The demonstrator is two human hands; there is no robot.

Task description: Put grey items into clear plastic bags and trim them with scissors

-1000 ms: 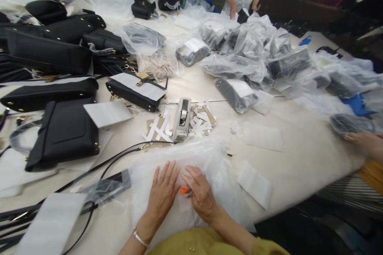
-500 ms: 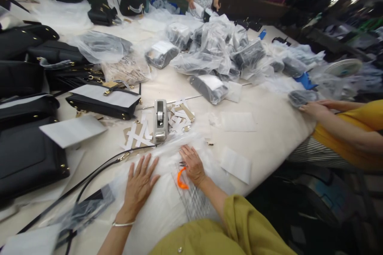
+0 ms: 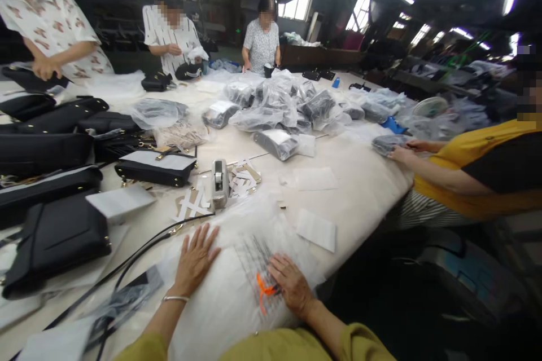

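My left hand point(image 3: 197, 259) lies flat on a clear plastic bag point(image 3: 212, 316), fingers spread, holding nothing. To its right, my right hand point(image 3: 292, 285) is over printed lines on the same bag, with a pair of orange-handled scissors point(image 3: 266, 291) held under its fingers. The scissors' blades are mostly hidden by the hand. Beyond the bag stand a tape dispenser point(image 3: 219, 185) and a heap of cut paper strips point(image 3: 245, 177). A black strap point(image 3: 141, 248) runs past my left hand.
Black handbags point(image 3: 59, 237) crowd the left side, one with a white sheet point(image 3: 156, 164) on it. Bagged handbags point(image 3: 275, 107) are piled at the centre back. White foam sheets point(image 3: 317, 229) lie right of the bag. Co-workers stand behind the table; a person in yellow point(image 3: 449, 163) works at the right.
My right hand has slid back toward me over the bag with the scissors. My left hand stays flat in place. The view has tilted up, showing more of the co-workers.
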